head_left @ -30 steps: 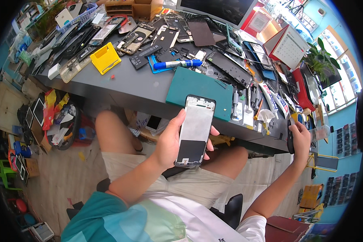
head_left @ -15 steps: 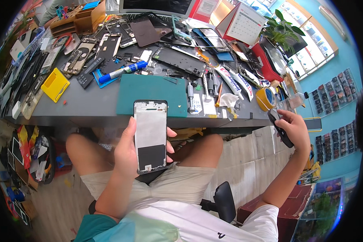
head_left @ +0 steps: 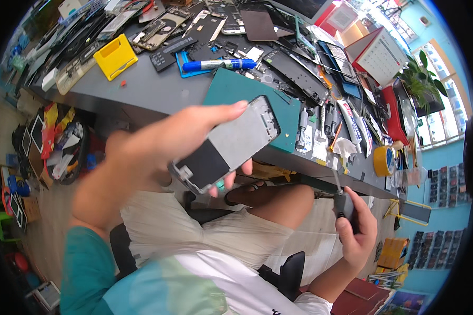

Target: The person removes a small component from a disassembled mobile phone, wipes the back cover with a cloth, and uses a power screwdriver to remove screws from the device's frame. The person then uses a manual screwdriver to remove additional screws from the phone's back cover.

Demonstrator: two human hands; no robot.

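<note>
My left hand (head_left: pixel 178 131) is closed round a phone frame (head_left: pixel 239 139), thumb along its upper edge and fingertips showing below. The frame is tilted and shows a silvery inner face with a black area at one end. It hangs over my lap and overlaps the near part of the green mat (head_left: pixel 228 86). At the right, past the desk edge, my right hand (head_left: pixel 360 233) grips a black-handled tool (head_left: pixel 343 203) with a thin metal tip pointing up. The tool is apart from the frame; its exact kind is unclear.
On the grey desk (head_left: pixel 152 97) lie a yellow plastic holder (head_left: pixel 115 58), a blue marker (head_left: pixel 218 64), a dark battery (head_left: pixel 168 53), white tubes (head_left: pixel 348 121) and a yellow tape roll (head_left: pixel 383 161). Phone parts crowd the back. A filled bin (head_left: pixel 63 144) stands on the floor at left.
The view has swung, shifting the desk rightward and upward. My left hand has tilted the phone frame clockwise. My right hand has come nearer my body, turning the tool's metal tip upward.
</note>
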